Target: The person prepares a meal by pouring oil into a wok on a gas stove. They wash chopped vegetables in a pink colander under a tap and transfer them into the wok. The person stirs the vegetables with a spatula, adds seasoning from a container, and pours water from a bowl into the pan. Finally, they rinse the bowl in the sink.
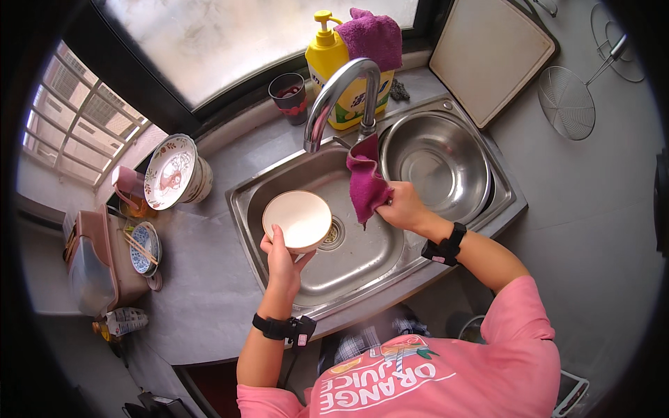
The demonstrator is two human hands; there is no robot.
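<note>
My left hand (283, 264) grips a white bowl (299, 219) with a thin brown rim, thumb inside and fingers beneath. The bowl is held over the left basin of a stainless steel sink (360, 261), beside the drain. In my right hand (401, 207) is a purple cloth (366, 185), which hangs down near the divider between the basins, below the chrome faucet (339, 86). Cloth and bowl are apart. A stainless steel basin (439, 167) sits in the right side of the sink.
Behind the faucet stand a yellow pump bottle (326, 62) with a second purple cloth (373, 36) on it, and a dark cup (290, 99). Stacked patterned bowls (172, 172) and a blue-patterned bowl with chopsticks (145, 248) are at left. A cutting board (491, 57) and wire strainer (567, 103) are at right.
</note>
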